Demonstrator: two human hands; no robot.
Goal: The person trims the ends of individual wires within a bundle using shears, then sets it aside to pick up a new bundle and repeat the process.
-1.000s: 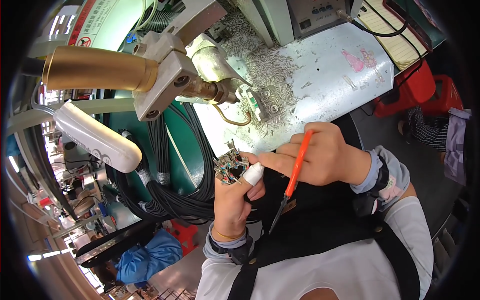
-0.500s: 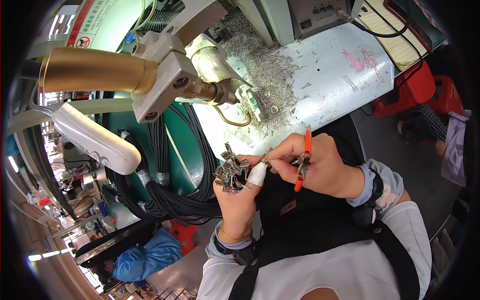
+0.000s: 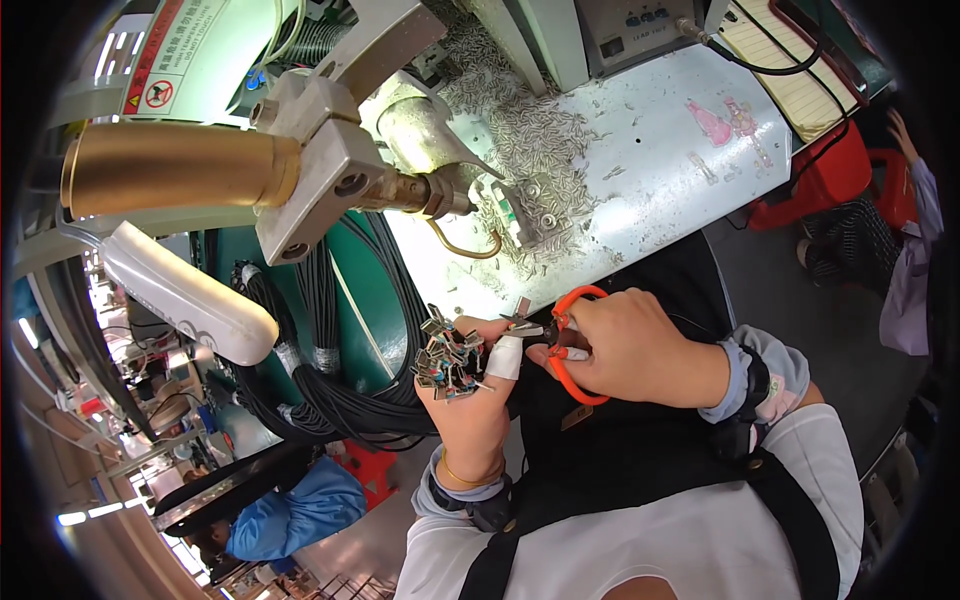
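In my left hand point(image 3: 468, 420) is a bunch of small metal cable connectors point(image 3: 445, 362) with coloured wire ends, gathered at the base of the fingers. White tape point(image 3: 505, 357) wraps its thumb. A single connector point(image 3: 521, 308) sticks up by that thumb tip. My right hand point(image 3: 645, 350) grips orange-handled cutting pliers point(image 3: 572, 385), fingers around the spread handles. Their jaws point left and reach the connector at the thumb; whether they have closed on it I cannot tell.
A soldering machine with a gold-coloured cylinder point(image 3: 180, 165) and bent copper tube point(image 3: 470, 252) overhangs the metal worktop point(image 3: 660, 195), strewn with small metal bits. A white lamp point(image 3: 190, 295) and black cable coils point(image 3: 350, 405) lie left. Red stools point(image 3: 830, 180) and other people are nearby.
The pliers have swung from lying across my right palm to pointing at the thumb-held connector, handles now spread. Right fingertips have left that connector. My left hand has shifted slightly left.
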